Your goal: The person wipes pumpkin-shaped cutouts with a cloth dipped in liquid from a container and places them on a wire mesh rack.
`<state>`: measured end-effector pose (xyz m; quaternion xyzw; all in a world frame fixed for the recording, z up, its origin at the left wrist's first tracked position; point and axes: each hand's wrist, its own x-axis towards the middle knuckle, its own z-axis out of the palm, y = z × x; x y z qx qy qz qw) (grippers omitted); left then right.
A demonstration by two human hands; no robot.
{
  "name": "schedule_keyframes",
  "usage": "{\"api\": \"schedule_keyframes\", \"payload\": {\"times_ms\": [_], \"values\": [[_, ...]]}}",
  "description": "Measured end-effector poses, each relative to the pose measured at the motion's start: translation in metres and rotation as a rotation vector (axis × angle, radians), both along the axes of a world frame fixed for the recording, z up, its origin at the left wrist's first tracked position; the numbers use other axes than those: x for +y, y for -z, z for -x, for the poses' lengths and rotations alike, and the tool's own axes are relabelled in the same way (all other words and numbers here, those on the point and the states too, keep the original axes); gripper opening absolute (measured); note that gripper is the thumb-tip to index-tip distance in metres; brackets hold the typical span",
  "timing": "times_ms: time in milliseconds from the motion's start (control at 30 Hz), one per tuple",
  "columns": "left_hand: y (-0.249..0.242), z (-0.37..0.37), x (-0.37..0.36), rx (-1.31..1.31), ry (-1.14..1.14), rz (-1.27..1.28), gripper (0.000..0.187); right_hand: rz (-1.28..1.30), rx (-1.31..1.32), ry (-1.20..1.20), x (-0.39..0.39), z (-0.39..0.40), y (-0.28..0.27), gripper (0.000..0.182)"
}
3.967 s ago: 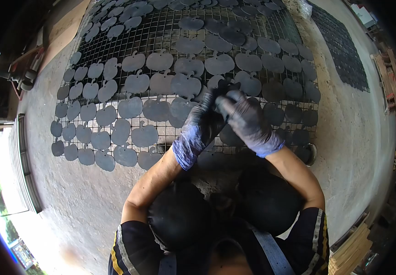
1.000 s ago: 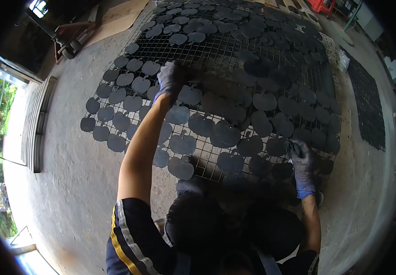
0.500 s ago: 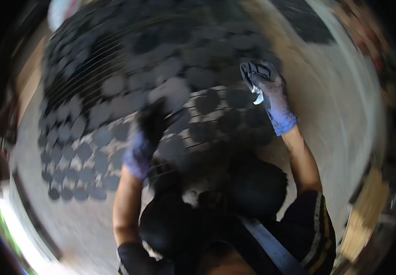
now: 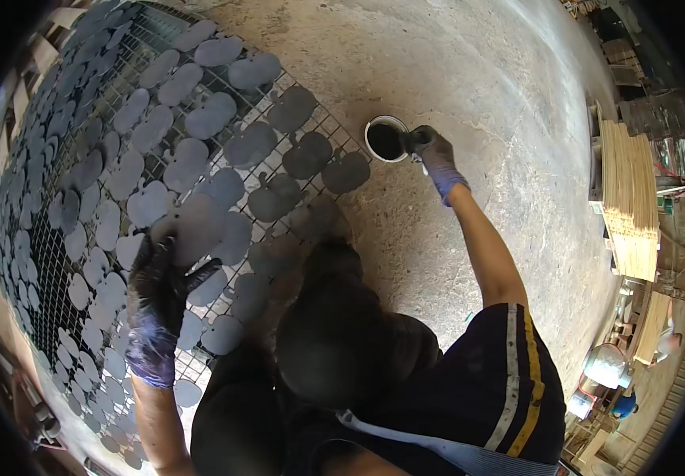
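Note:
My left hand (image 4: 156, 305), in a purple glove blackened over the fingers, is at a dark, pumpkin-shaped flat piece (image 4: 191, 226), fingers at its lower left edge and thumb apart below it. Many similar grey and black pieces lie on a wire mesh rack (image 4: 322, 119). My right hand (image 4: 435, 155), gloved the same way, is closed round a dark, blackened cloth-like wad (image 4: 416, 140) at the right rim of a round white container (image 4: 386, 138) of black liquid on the floor.
Concrete floor (image 4: 477, 87) spreads right of the rack. Stacked wooden boards (image 4: 629, 202) stand at the far right. A person in blue (image 4: 625, 406) is in the background at lower right. My knees (image 4: 330, 345) are close to the rack's edge.
The view has swung to the right, bringing the container into sight. My right hand has gone from above the rack to the container with the wad; my left hand remains over the pieces.

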<state>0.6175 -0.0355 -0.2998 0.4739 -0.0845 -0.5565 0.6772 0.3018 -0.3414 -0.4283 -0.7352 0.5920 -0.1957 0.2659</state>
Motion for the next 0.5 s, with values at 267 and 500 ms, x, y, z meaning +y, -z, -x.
{"api": "schedule_keyframes", "payload": {"times_ms": [267,500], "values": [[-0.005,0.038,-0.021,-0.075,0.119,-0.203,0.039,0.101,0.257,-0.153,-0.039,-0.014,0.085,0.023],[-0.003,0.037,-0.027,-0.053,0.126,-0.221,0.046,0.08,0.311,-0.185,-0.052,-0.019,0.106,0.025]]}}
